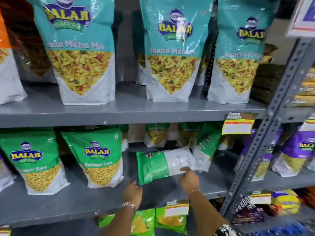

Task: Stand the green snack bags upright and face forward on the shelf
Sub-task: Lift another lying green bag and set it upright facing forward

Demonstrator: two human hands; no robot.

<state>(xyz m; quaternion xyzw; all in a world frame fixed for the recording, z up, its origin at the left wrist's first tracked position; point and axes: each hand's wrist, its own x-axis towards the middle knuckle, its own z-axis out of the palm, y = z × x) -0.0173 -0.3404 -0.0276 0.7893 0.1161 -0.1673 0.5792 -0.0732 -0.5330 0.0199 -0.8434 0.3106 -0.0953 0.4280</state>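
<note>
On the middle grey shelf [71, 203] a green and white snack bag [158, 165] lies on its side, top end to the left. My right hand [189, 179] rests against its lower right edge, fingers touching the white part. My left hand [133, 192] is just below the bag's green left corner, fingers curled, holding nothing that I can see. Two green Ratlami Sev bags [100, 160] [34, 162] stand upright and face forward to the left. Another green bag [205, 147] leans turned sideways behind the lying one. More green bags [156, 135] stand at the back.
Teal Khatta Mitha bags [170, 53] fill the shelf above. A grey perforated upright [265, 133] stands at the right, with purple bags [296, 150] beyond it. Price tags [237, 126] hang on the shelf edges. Green packets [170, 220] sit on the shelf below.
</note>
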